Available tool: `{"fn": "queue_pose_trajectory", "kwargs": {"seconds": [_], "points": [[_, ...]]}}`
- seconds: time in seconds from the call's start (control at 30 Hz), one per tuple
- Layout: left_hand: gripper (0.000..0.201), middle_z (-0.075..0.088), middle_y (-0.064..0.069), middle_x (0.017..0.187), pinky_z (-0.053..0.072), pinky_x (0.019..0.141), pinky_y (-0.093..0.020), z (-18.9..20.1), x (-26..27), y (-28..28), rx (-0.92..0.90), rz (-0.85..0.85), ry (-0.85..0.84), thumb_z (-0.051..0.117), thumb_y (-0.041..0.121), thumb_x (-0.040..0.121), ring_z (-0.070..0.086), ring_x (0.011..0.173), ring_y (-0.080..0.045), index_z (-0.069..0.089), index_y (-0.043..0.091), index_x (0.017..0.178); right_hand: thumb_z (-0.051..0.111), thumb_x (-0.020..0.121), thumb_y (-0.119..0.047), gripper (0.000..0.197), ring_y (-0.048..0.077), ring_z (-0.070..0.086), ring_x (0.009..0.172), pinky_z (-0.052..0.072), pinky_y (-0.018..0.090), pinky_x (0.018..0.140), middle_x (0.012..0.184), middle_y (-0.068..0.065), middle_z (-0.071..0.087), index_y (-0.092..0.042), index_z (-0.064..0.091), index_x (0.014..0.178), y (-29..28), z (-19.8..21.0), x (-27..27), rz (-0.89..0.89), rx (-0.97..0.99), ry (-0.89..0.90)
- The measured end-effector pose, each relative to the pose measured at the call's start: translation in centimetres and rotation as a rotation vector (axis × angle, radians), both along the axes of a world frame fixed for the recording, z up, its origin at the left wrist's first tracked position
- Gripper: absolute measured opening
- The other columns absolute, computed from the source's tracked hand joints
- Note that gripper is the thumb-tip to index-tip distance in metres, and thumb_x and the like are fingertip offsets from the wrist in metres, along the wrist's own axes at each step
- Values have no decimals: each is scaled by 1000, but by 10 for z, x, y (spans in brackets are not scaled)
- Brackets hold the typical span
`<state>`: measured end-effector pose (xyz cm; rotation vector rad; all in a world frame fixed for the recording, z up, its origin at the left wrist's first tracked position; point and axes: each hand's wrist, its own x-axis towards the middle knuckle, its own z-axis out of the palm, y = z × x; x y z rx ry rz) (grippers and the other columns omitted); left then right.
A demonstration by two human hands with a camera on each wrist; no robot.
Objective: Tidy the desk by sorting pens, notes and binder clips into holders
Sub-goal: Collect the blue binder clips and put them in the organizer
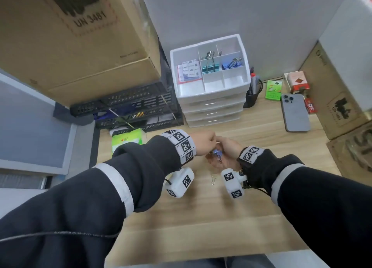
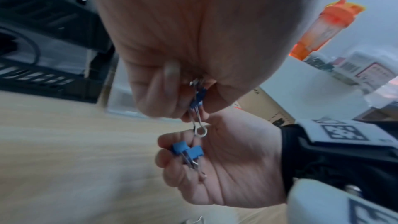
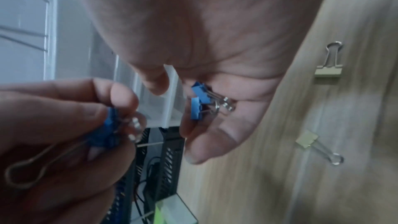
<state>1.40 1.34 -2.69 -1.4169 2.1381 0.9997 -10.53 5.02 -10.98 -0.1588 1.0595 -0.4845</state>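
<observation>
My left hand (image 1: 207,142) pinches one small blue binder clip (image 2: 197,101) by its body, wire handles hanging down, just above my right hand (image 1: 223,153). The right hand (image 2: 226,163) is turned palm up, fingers curled round two more blue binder clips (image 3: 199,105) lying in it. Both hands hover over the wooden desk (image 1: 201,217) in front of the white drawer organiser (image 1: 245,66). Its top tray holds teal clips (image 1: 208,67), blue clips (image 1: 231,65) and sticky notes (image 1: 189,70) in separate compartments. Two cream binder clips (image 3: 328,70) (image 3: 308,140) lie on the desk below my right hand.
A black mesh tray (image 1: 128,107) stands left of the organiser under a big cardboard box (image 1: 76,42). A black pen cup (image 1: 251,94), a green pad (image 1: 273,90), a phone (image 1: 295,113) and more boxes (image 1: 332,107) sit at the right.
</observation>
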Motion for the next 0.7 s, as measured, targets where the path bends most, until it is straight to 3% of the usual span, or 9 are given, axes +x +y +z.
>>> {"fn": "queue_pose_trajectory", "kwargs": {"seconds": [0.1,0.17,0.23,0.33,0.43,0.53,0.6,0.7], "points": [[7,63,-5,82,39,47,-20,17,-16,-3,67,22,40,47,12,98,53,58,-16,52,15,103,37,97,-22,33,23,60,55,51,24,44,69,16,60,-2,61,90,-7,17,-8,-78,-47,-16],[11,71,-14,93,46,46,-19,26,-22,-9,152,67,99,54,9,95,57,54,-12,51,14,105,31,96,-14,34,23,60,50,50,22,44,64,19,64,1,62,91,-13,28,-14,-103,-74,-2],[21,72,-22,107,53,50,-21,34,-24,-17,183,126,167,55,3,93,62,61,-16,52,10,113,33,99,-18,37,21,59,45,48,21,41,64,20,63,1,62,87,-19,36,-21,-124,-72,-30],[32,69,-22,110,58,61,-24,47,-26,-28,181,206,264,51,-3,93,67,69,-22,52,4,124,37,103,-32,43,16,52,43,39,16,34,69,14,55,-1,59,82,-29,44,-30,-122,-61,-105],[25,67,-16,107,58,63,-24,62,-24,-42,110,259,342,53,-2,94,66,67,-18,57,5,118,40,101,-30,36,11,48,39,32,12,30,69,7,50,-4,56,82,-40,49,-35,-116,-60,-117],[21,70,-17,102,59,64,-23,69,-17,-54,125,295,392,58,-1,94,67,66,-14,62,2,115,41,101,-29,31,7,42,36,27,12,27,70,3,47,-7,53,83,-50,57,-37,-106,-71,-126],[21,72,-20,100,62,73,-29,70,-11,-58,155,320,423,64,1,93,71,74,-19,65,0,114,43,101,-32,32,5,39,36,23,11,27,71,1,46,-9,53,82,-54,63,-38,-79,-84,-127],[20,71,-28,111,60,90,-38,74,-3,-62,203,377,476,66,-1,91,74,95,-31,65,1,111,44,101,-27,30,5,38,37,22,10,28,68,2,49,-8,55,81,-61,72,-39,-43,-97,-142]]}}
